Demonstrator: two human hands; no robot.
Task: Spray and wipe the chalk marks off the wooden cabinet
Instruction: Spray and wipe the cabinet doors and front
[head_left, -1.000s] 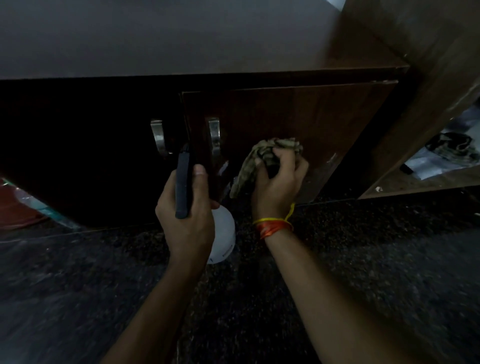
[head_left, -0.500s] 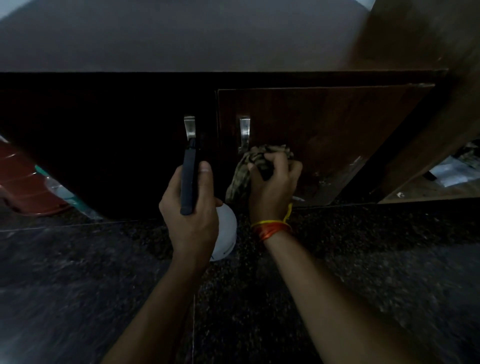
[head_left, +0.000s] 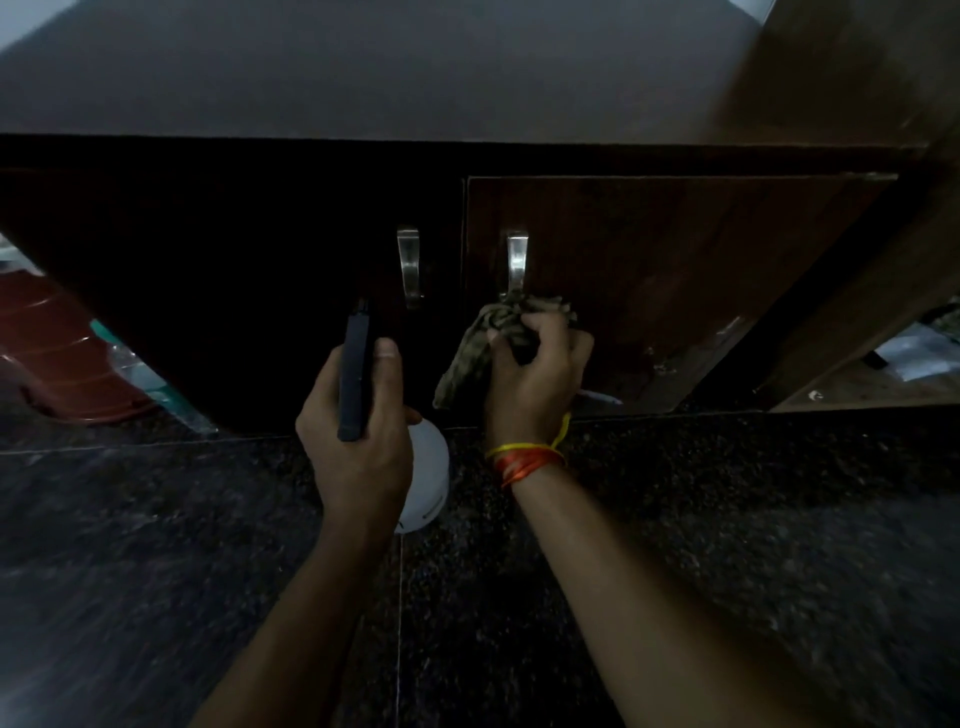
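A low dark wooden cabinet (head_left: 675, 260) fills the upper half of the view, its right door lit brown and its left door in shadow. My left hand (head_left: 358, 441) grips a spray bottle (head_left: 428, 467) with a white body and a black trigger head pointing at the doors. My right hand (head_left: 535, 384) clutches a crumpled greenish cloth (head_left: 478, 348) and presses it against the lower left of the right door, just under the metal handle (head_left: 517, 265). Faint pale smudges show low on that door, right of the cloth.
A second metal handle (head_left: 409, 265) sits on the dark left door. The floor (head_left: 727, 545) is dark speckled stone. A red plastic object (head_left: 57, 358) lies at the far left. A taller wooden unit (head_left: 857, 78) stands at the right, with papers on its low shelf.
The view has shifted, so the cabinet appears further right. My right hand has slid the cloth left and down, from the door's middle to under the handle. My left hand keeps the bottle steady.
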